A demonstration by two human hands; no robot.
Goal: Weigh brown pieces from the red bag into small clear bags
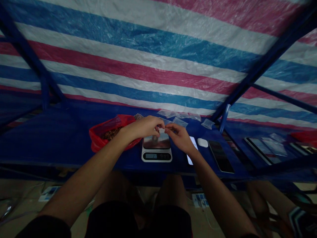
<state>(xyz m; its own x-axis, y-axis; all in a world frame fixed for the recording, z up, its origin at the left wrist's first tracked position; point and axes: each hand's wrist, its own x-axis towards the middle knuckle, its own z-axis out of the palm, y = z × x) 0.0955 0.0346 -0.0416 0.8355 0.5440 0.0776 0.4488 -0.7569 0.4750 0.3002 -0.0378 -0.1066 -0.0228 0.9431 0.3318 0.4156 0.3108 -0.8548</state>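
Observation:
My left hand and my right hand meet over a small digital scale on a dark blue shelf. Both pinch a small clear plastic bag between their fingertips, just above the scale's steel pan. The scale's display is lit. A red plastic bag holding brown bits lies open to the left of the scale, right beside my left wrist.
Several small clear bags lie at the back of the shelf. A white earbud case, a white card and a dark phone lie right of the scale. More phones lie farther right. Another person's legs show at lower right.

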